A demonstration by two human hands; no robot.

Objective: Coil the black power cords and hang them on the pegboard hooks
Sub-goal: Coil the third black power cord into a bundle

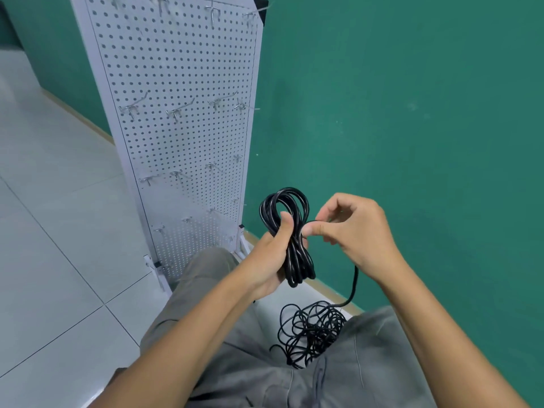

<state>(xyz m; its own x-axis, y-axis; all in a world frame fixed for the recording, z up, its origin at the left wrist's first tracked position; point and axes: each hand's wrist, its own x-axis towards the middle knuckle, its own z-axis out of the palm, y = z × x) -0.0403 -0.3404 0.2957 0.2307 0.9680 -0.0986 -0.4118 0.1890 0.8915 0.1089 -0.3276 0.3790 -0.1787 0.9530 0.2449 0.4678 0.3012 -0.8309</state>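
Black power cord (287,234): part-coiled, gripped by left hand (272,254); right hand (353,228) pinches its free length. Tangled cords (312,331) below hands; pegboard hooks (176,111) bare.

Green wall (412,113) is filling the right and upper background, matte, evenly lit. Pale grey tiled floor (53,231) is spreading across the left, dark grout lines crossing it. Tan baseboard (85,119) is running along the junction where wall is meeting floor.
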